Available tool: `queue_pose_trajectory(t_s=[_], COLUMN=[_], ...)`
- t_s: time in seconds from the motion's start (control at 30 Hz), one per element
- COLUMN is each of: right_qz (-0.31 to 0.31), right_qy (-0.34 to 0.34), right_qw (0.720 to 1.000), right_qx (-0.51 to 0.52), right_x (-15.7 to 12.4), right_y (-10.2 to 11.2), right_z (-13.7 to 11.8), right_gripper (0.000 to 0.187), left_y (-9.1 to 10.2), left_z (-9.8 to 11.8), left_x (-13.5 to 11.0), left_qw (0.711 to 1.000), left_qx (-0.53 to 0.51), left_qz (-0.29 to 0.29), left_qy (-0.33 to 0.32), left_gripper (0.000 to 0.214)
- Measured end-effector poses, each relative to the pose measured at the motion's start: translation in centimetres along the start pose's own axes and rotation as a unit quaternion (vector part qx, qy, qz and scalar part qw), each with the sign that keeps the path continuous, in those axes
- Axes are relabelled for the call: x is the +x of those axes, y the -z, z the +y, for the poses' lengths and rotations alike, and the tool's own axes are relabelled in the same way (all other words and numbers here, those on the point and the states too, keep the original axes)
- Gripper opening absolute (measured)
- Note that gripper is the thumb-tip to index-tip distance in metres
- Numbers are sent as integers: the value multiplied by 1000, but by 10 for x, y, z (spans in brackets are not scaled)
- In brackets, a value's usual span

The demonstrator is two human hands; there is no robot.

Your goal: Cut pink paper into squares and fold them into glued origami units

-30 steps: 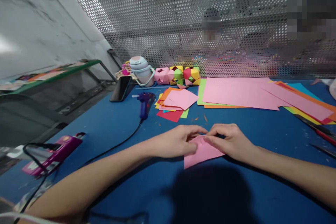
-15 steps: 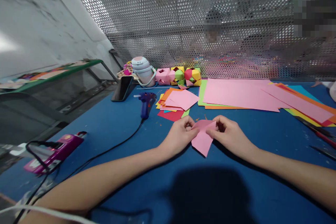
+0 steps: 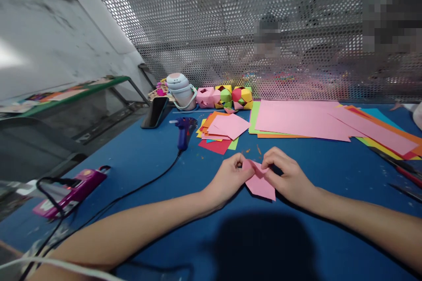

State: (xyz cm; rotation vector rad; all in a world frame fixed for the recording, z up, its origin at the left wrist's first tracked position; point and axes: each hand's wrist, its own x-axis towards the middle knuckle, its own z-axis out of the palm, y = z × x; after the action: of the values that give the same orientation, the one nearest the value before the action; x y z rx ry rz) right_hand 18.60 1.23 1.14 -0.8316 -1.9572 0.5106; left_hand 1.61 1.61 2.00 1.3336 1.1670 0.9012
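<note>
A small piece of pink paper (image 3: 262, 187) is held between my two hands, just above the blue table. My left hand (image 3: 231, 175) pinches its left side, the thumb lying across the front. At the upper right edge my right hand (image 3: 283, 171) grips the paper between thumb and fingers, and the edge there looks bent over. Beyond my hands lies a pile of small coloured paper squares (image 3: 231, 126), pink on top. Folded paper balls (image 3: 224, 96) in pink, yellow, green and red stand in a row behind that pile.
A blue glue gun (image 3: 183, 134) with a black cord lies to the left, near a phone (image 3: 154, 112) and a white lidded cup (image 3: 182, 92). A purple power strip (image 3: 72, 193) is at far left. Large pink sheets (image 3: 300, 118) and scissors (image 3: 400, 167) lie right. A perforated metal panel (image 3: 224, 30) stands behind.
The pink paper has turned, its lower corner swinging to the right. My right hand has shifted its hold and now presses the upper edge closer to my left hand.
</note>
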Motion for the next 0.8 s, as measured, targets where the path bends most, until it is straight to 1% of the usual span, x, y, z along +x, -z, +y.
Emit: queue_pose_trajectory(t_s=[0.07, 0.1, 0.23, 0.3, 0.37, 0.4, 0.47, 0.57, 0.63, 0.7, 0.8], right_qz=[-4, -7, -42, -53, -51, -49, -54, -87, -112, -123, -118], right_qy=[20, 19, -22, -63, -120, -150, -203, -254, -265, -264, -263], right_qw=[1000, 1000, 998, 995, 988, 983, 967, 941, 932, 934, 940], right_qx=[3, 6, 29, 48, 78, 97, 142, 206, 221, 208, 182], right_x=[-1, -1, -2, -1, 0, 1, 3, 4, 5, 6, 6], right_y=[0, 0, 4, 5, 6, 6, 5, 3, 2, 2, 3], right_z=[-1, -1, -3, -4, -3, -3, -1, 0, -1, -2, -3], right_gripper=[19, 19, 15, 14, 11, 10, 13, 18, 19, 17, 15], left_y=[0, 0, 1, 2, 2, 2, 2, 2, 2, 2, 2], left_z=[-2, -2, -5, -6, -6, -6, -5, -5, -6, -7, -7], left_x=[0, 1, 1, 0, 0, 0, 0, 0, 0, 0, 1], left_qw=[1000, 1000, 1000, 1000, 999, 998, 998, 998, 999, 999, 999], left_qx=[-12, -18, -7, 16, 35, 42, 47, 34, 25, 23, 24], left_qz=[-1, -3, -12, -11, -13, -16, -21, -20, -19, -20, -21], left_qy=[1, 1, -8, -20, -31, -37, -47, -50, -44, -40, -38], left_gripper=[22, 21, 22, 22, 23, 24, 26, 25, 23, 21, 18])
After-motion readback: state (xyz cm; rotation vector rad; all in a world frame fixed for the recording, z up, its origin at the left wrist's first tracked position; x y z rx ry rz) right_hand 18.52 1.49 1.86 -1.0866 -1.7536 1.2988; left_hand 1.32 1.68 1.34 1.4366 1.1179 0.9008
